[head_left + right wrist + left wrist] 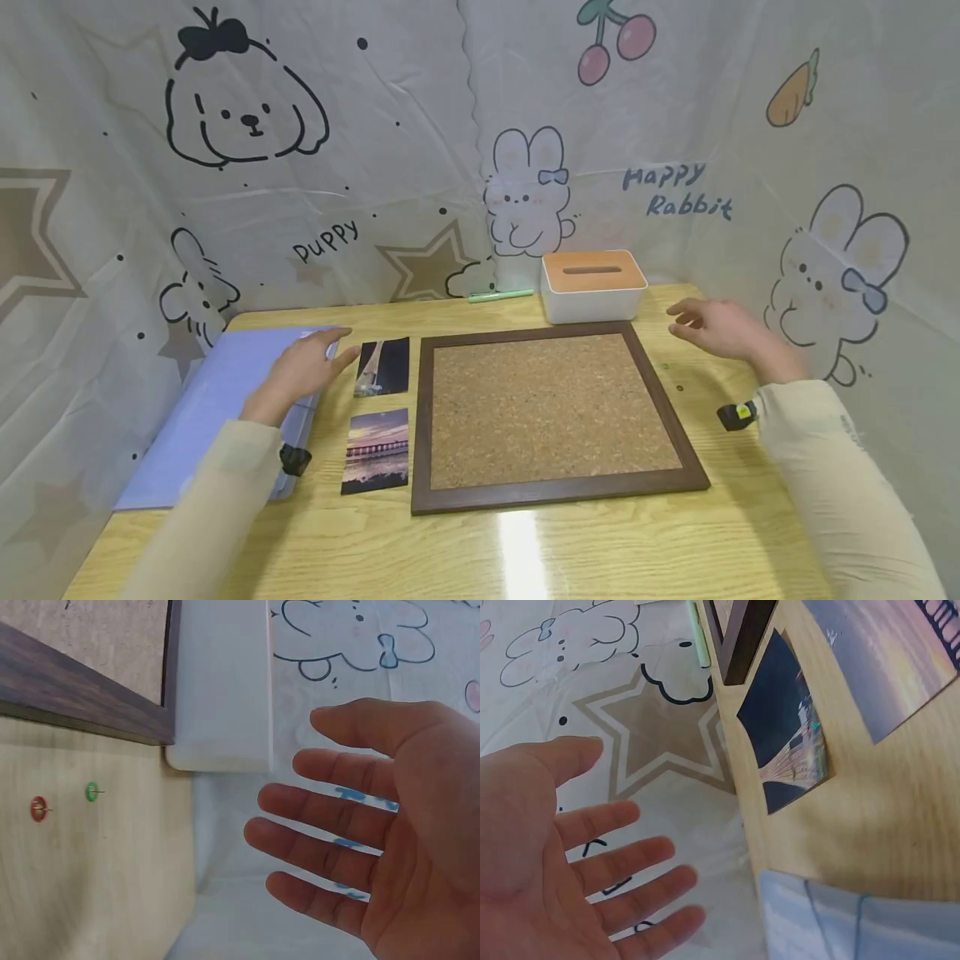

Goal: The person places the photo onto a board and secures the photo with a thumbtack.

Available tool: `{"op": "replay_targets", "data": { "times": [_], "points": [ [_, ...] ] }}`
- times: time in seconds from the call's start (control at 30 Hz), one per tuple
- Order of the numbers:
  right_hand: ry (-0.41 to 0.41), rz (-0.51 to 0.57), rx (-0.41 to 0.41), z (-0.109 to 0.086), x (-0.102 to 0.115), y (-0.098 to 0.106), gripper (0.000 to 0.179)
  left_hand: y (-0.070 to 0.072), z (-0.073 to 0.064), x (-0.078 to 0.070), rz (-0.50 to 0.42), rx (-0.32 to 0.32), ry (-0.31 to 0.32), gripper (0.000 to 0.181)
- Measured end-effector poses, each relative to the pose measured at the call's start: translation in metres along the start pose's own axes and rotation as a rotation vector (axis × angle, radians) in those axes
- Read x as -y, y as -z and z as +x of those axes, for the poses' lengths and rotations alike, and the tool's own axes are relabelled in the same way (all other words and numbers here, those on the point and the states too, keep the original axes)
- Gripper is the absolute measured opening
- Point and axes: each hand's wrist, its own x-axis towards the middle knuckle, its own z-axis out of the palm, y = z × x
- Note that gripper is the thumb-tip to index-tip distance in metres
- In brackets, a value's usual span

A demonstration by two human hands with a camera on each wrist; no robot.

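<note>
My left hand [300, 371] hovers over the right edge of a light blue folder [217, 400], fingers spread and holding nothing. Just right of its fingertips lies a night photo of a lit tower [388, 371]. Below that is a photo of a pier at sunset [377, 450]. A cork board [555, 408] in a dark brown frame lies flat in the middle of the table. To its right my right hand [720, 329] is held in the air, its fingers loose and nothing in them. Near it, a green thumbtack [91, 791] and a red thumbtack [38, 808] lie on the wood.
Behind the board stands a white tissue box [592, 304] with an orange-brown lid. Left of the box lies a light green pen [501, 296]. A printed cloth [420, 167] hangs along the table's back and both sides.
</note>
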Motion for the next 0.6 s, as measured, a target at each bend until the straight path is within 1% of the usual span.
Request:
{"op": "replay_targets", "data": {
  "times": [0.13, 0.23, 0.3, 0.43, 0.6],
  "points": [
    [0.0, 0.054, -0.002, 0.0, -0.006, -0.009, 0.041, -0.009, 0.001, 0.004, -0.087, 0.012, -0.033, 0.061],
    [-0.006, 0.096, 0.0, 0.0, -0.008, -0.015, 0.039, -0.017, 0.001, 0.007, -0.168, 0.022, -0.035, 0.057],
    [-0.008, 0.116, -0.004, 0.0, -0.011, -0.018, 0.037, -0.022, 0.002, 0.008, -0.206, 0.013, -0.028, 0.054],
    [-0.018, 0.156, -0.001, 0.001, -0.017, -0.025, 0.035, -0.032, 0.002, 0.009, -0.243, -0.029, 0.003, 0.048],
    [-0.032, 0.198, 0.005, 0.001, -0.023, -0.035, 0.033, -0.042, 0.004, 0.008, -0.266, -0.086, 0.065, 0.043]
  ]
}}
